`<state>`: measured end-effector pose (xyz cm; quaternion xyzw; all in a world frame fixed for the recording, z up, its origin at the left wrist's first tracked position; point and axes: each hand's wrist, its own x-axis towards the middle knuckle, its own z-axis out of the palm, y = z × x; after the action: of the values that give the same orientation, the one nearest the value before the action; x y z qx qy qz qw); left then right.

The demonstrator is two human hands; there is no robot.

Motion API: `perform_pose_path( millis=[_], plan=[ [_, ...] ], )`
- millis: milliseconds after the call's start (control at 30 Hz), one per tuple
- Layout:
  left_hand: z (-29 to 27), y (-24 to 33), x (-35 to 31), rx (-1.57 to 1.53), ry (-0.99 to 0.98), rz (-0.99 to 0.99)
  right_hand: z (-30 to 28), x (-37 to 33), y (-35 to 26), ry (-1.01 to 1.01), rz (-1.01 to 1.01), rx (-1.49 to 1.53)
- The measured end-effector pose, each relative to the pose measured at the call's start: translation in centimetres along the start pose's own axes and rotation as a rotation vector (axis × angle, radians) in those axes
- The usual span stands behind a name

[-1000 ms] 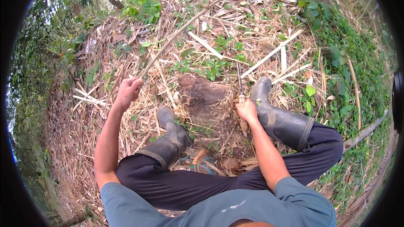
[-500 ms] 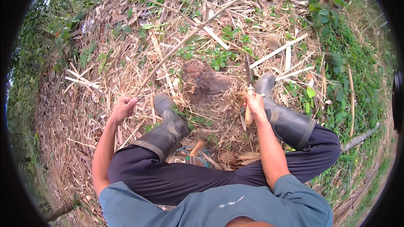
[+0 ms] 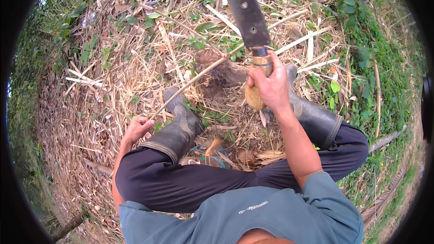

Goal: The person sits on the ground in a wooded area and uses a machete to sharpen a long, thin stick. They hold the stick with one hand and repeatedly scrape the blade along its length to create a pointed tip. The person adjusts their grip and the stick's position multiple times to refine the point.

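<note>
My right hand (image 3: 273, 81) is closed round the wooden handle of a machete (image 3: 246, 11). Its broad dark blade, with several holes along it, points up and away from me, and its tip runs out of the picture. My left hand (image 3: 139, 129) grips the near end of a long thin forked branch (image 3: 194, 81). The branch slants up to the right, passing over a brown stump (image 3: 217, 70) and behind the blade. A thinner side shoot (image 3: 181, 23) runs from the branch toward the upper left.
My rubber boots (image 3: 181, 131) stand either side of the stump. Dry leaves and split strips (image 3: 309, 47) litter the ground. Green vines (image 3: 366, 63) grow on the right. Below my left knee lies an orange-brown piece with blue-green cord (image 3: 213, 147). A pole (image 3: 386, 142) lies at the right.
My right hand has raised the machete from low by the stump, so the blade looms closer. My left hand has come down slightly toward me, drawing the branch with it.
</note>
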<state>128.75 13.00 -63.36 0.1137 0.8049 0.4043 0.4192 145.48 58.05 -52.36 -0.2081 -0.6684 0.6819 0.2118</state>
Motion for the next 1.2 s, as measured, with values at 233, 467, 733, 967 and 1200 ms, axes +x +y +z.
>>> perform_pose_path(
  millis=[233, 467, 733, 967, 1200],
  plan=[
    [0.7, 0.7, -0.1, 0.068, -0.015, 0.061, 1.6, -0.7, 3.7, 0.031, 0.122, -0.301],
    [0.6, -1.3, -1.3, -0.016, 0.037, -0.035, 2.1, -1.7, 4.2, 0.002, 0.200, -0.288],
    [1.0, -1.3, -1.8, -0.062, 0.116, -0.046, 3.5, -1.3, 5.0, -0.087, 0.260, -0.494],
    [3.0, 1.1, 0.1, 0.129, 0.016, 0.018, 3.5, -1.3, 4.8, -0.100, 0.287, -0.518],
    [4.5, 12.8, 6.4, 0.030, -0.260, 0.100, 3.2, -2.1, 4.0, -0.095, 0.306, -0.532]
  ],
)
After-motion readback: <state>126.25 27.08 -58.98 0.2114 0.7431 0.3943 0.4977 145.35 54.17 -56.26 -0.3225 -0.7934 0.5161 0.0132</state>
